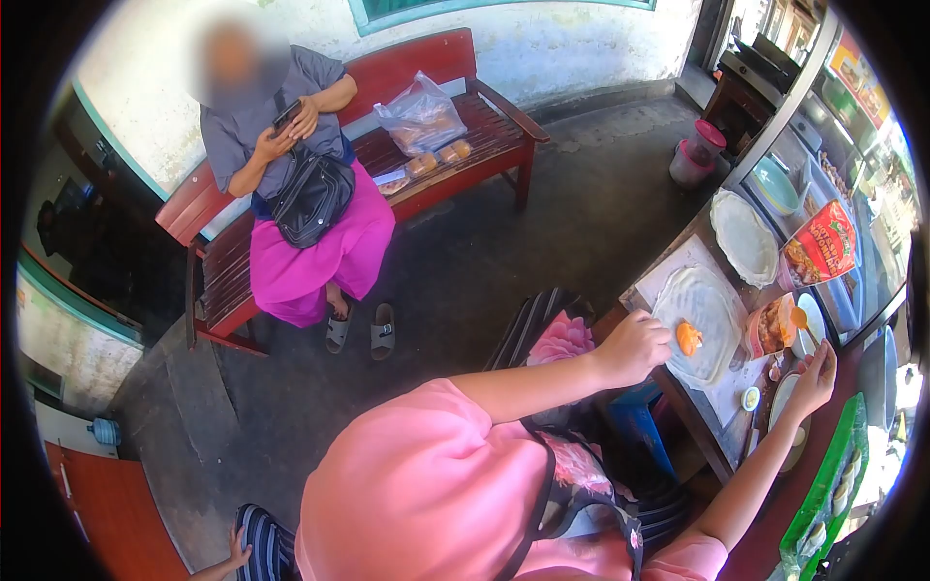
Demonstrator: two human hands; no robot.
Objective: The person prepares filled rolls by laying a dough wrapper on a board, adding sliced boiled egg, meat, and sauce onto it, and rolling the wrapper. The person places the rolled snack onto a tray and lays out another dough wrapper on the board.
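My left hand (635, 349) is curled closed at the near edge of a round, translucent wrapper sheet (693, 295); whether it pinches anything is hidden. A dollop of orange filling (689, 338) sits on the sheet by my fingers. With my right hand (814, 380) I grip the handle of an orange spoon (800, 318), its bowl over the rim of a printed tub (770, 327). Beyond the tub stands a red mayonnaise pouch (821, 244). Another pale sheet (744, 237) lies farther along the table (668, 254).
A green tray (833, 484) with wrapped pieces lies to my right, and a glass display case (823, 107) borders the table's far side. A seated person (300, 184) holds a phone on a red bench (494, 136). Another person's hand (232, 557) shows at bottom left.
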